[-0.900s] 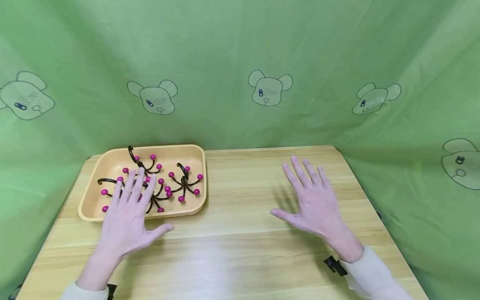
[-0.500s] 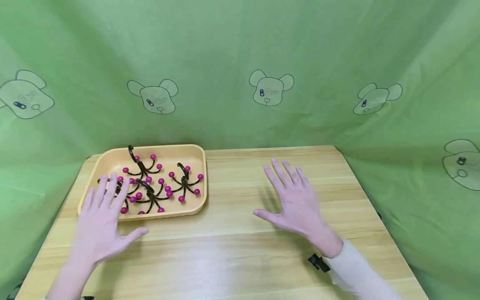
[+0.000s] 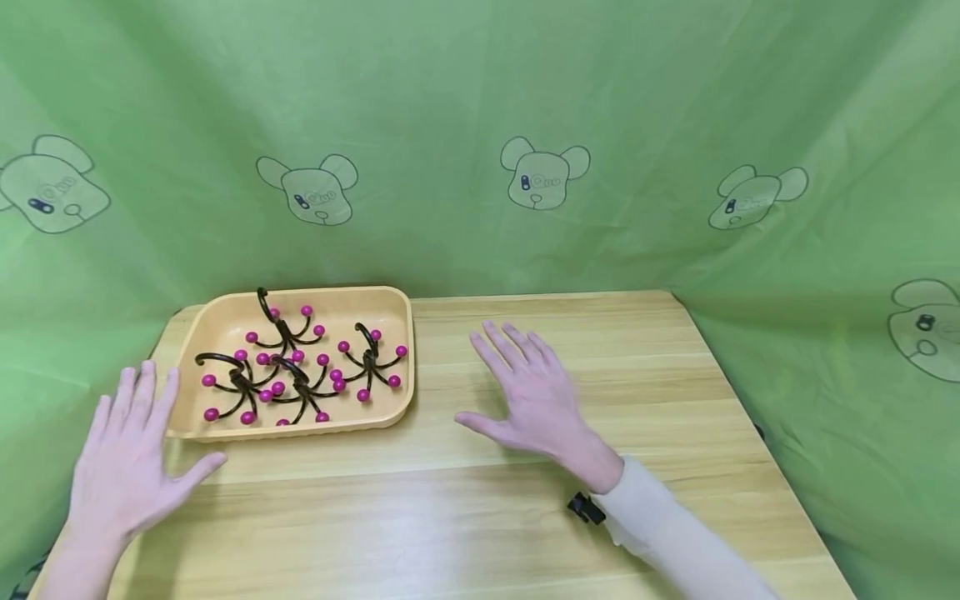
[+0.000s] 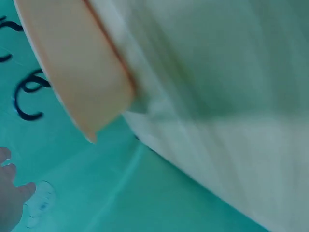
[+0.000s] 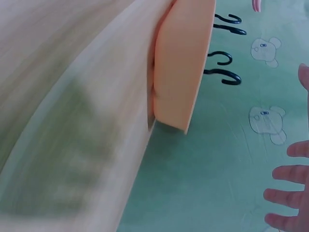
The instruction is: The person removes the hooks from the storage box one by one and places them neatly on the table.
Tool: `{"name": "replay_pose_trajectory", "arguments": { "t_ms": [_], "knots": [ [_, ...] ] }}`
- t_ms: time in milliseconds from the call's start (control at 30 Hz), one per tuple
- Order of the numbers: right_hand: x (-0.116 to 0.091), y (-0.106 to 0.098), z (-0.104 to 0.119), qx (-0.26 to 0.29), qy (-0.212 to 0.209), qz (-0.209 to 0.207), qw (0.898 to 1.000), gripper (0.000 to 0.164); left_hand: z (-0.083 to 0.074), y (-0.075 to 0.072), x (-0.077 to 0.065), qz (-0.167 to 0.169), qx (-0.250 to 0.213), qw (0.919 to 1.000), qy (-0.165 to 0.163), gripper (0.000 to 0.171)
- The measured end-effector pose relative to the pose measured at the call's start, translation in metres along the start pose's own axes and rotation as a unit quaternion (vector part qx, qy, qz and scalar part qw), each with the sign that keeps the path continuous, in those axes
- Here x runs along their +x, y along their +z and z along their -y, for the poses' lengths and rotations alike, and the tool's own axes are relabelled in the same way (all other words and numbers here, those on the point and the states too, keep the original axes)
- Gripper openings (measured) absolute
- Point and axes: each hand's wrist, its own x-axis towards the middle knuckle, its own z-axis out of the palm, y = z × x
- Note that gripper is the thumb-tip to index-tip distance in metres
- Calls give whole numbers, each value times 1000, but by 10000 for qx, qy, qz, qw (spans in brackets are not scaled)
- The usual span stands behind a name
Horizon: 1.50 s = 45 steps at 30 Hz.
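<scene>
My left hand point(image 3: 127, 471), fingers straight and spread, hovers at the near left corner of a shallow beige tray point(image 3: 352, 427) and holds nothing. Its fingertips overlap the tray's left rim in the head view. Inside the tray lie several black multi-armed hooks point(image 3: 367, 362), each arm tipped with a pink ball; their curved tops stick up past the rim. To the right of the tray, over the table, my right hand point(image 3: 536, 408) is spread palm down with nothing in it. The right wrist view shows the tray's side wall point(image 5: 181, 63) and the right fingers point(image 5: 285, 198).
A light wood-grain table point(image 3: 420, 533) bears the tray at its back left. Green cloth point(image 3: 420, 92) printed with cartoon mouse heads hangs behind and at both sides. A black strap piece point(image 3: 586, 507) sits at the right cuff.
My left hand has moved left and off the tray, uncovering the hooks beneath. My right hand has shifted left toward the tray. The tray and hooks stay in place.
</scene>
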Motion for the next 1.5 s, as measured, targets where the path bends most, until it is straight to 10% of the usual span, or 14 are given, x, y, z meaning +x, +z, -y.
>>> {"name": "replay_pose_trajectory", "arguments": {
  "t_ms": [700, 1500],
  "knots": [
    [46, 54, 27, 523, -816, -202, 9951, 83, 44, 49, 6, 824, -379, 9944, -536, 104],
    [96, 80, 48, 442, -588, 300, 9968, 69, 54, 56, 17, 971, -305, 9941, -374, 98]
  ]
}}
